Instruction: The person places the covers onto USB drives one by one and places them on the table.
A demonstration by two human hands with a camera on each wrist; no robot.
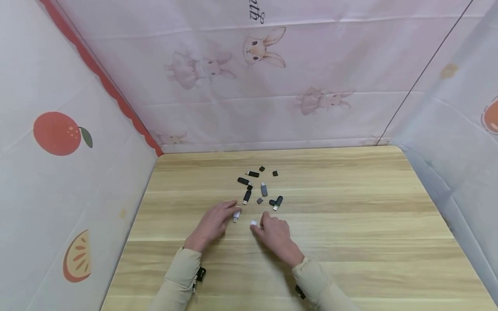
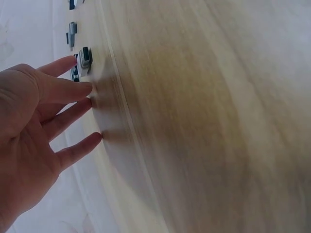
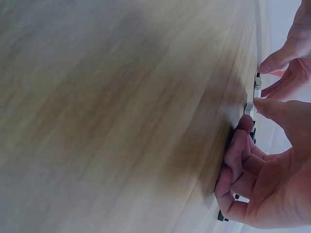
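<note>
On the wooden table lies a white USB stick (image 1: 236,215), its metal plug toward the front edge. The left hand (image 1: 213,223) touches it with its fingertips, fingers spread and nearly straight, as the left wrist view also shows. To the right, a small white cap (image 1: 253,223) is between the thumb and index finger of the right hand (image 1: 276,236), whose other fingers are curled. In the right wrist view the thumb and finger of the right hand (image 3: 272,165) pinch the white cap (image 3: 249,108).
Behind the hands lie several dark USB sticks, among them a black one (image 1: 247,197), a grey one (image 1: 264,189) and a swivel one (image 1: 278,202). Small dark caps, such as one (image 1: 260,201), lie among them. Printed cloth walls (image 1: 233,121) stand around the table (image 1: 369,207).
</note>
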